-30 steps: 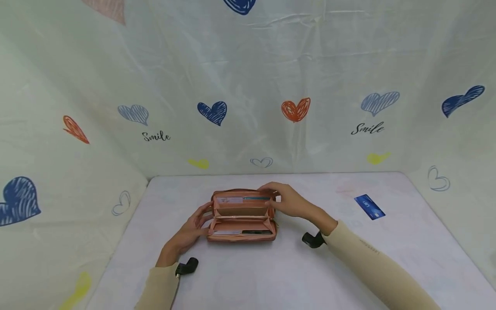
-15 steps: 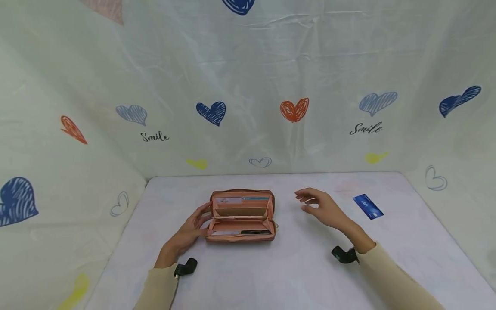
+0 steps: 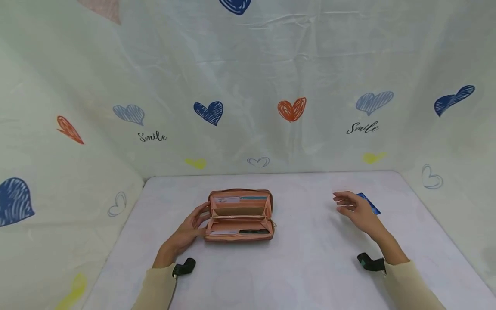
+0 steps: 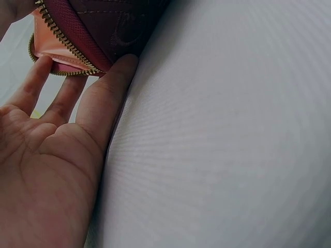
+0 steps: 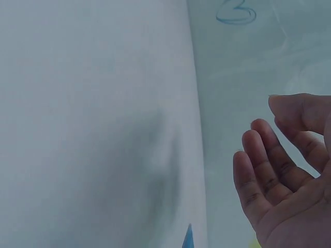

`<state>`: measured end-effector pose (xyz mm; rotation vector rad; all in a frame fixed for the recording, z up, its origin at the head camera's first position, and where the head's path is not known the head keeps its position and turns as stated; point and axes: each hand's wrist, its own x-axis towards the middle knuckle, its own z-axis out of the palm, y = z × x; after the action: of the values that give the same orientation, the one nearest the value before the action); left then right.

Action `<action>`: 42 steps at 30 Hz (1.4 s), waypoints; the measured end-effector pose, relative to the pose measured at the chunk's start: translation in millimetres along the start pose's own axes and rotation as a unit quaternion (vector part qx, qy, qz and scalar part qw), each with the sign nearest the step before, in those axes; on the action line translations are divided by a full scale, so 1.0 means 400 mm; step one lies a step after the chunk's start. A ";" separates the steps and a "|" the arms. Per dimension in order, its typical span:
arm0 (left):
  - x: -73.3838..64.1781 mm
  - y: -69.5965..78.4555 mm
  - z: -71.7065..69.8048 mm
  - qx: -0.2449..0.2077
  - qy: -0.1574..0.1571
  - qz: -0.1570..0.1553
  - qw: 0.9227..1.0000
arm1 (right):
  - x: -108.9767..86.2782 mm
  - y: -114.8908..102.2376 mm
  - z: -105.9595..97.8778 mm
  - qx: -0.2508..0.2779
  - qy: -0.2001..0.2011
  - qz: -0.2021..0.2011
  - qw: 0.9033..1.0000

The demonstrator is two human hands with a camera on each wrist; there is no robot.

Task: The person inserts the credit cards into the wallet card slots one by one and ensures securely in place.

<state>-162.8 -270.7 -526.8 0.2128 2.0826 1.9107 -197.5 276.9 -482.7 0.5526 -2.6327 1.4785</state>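
Observation:
An unzipped pink wallet (image 3: 240, 215) lies spread on the table, its inner pockets facing up with several cards showing in the slots. At its left end my left hand (image 3: 185, 234) holds it. The left wrist view shows the thumb (image 4: 111, 85) against the dark red outer cover and the fingers along the gold zipper (image 4: 67, 44). My right hand (image 3: 357, 211) is over the table at the right, fingers loosely bent and nothing in them. Behind it a blue card (image 3: 370, 203) lies partly hidden; only a blue corner (image 5: 189, 237) enters the right wrist view.
The white table (image 3: 294, 267) reaches back to a pale curtain (image 3: 240, 64) printed with hearts and "Smile". Another stretch of curtain hangs along the left side. Small black cameras (image 3: 184, 267) sit at both sleeve cuffs.
My right hand has let go of the wallet's right side and moved right, to beside the blue card, which it now partly covers. The left hand stays at the wallet.

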 end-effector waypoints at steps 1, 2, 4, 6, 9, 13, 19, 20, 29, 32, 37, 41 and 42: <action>0.001 0.001 0.001 0.000 0.001 -0.002 1.000 | -0.007 0.010 -0.014 -0.001 0.009 0.000 1.000; 0.002 0.002 0.003 0.000 0.002 -0.003 1.000 | -0.014 0.017 -0.028 -0.004 0.017 0.001 1.000; 0.004 0.004 0.005 0.000 0.003 -0.005 1.000 | -0.028 0.033 -0.053 -0.012 0.034 0.004 0.999; 0.006 0.006 0.007 -0.003 0.002 -0.005 1.000 | -0.041 0.047 -0.073 -0.022 0.048 0.010 0.999; 0.009 0.005 0.008 -0.002 -0.001 -0.003 1.000 | -0.060 0.062 -0.094 -0.045 0.062 0.031 0.997; 0.011 0.002 0.009 0.003 -0.004 -0.003 1.000 | -0.081 0.076 -0.114 -0.082 0.072 0.076 0.991; 0.012 0.000 0.011 -0.002 -0.004 -0.003 1.000 | -0.090 0.087 -0.136 -0.109 0.082 0.147 0.980; 0.012 0.000 0.011 -0.003 -0.005 -0.001 1.000 | -0.090 0.088 -0.138 -0.112 0.083 0.157 0.978; -0.004 -0.003 0.006 -0.011 -0.005 0.003 1.000 | -0.077 0.104 -0.135 -0.083 0.052 0.255 0.962; -0.005 -0.003 0.006 -0.006 -0.001 0.002 1.000 | -0.071 0.115 -0.129 -0.092 0.046 0.262 0.960; -0.001 -0.004 0.007 -0.004 0.001 -0.001 1.000 | -0.063 0.130 -0.112 -0.109 0.049 0.248 0.961; 0.000 -0.004 0.009 -0.004 0.000 0.001 1.000 | -0.052 0.136 -0.101 -0.149 0.049 0.228 0.961; 0.000 -0.004 0.009 -0.003 -0.002 0.002 1.000 | -0.049 0.136 -0.099 -0.157 0.050 0.230 0.959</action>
<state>-161.6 -267.4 -528.6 0.2178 2.0750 1.9170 -202.2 341.2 -510.1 -0.1704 -2.9542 1.0862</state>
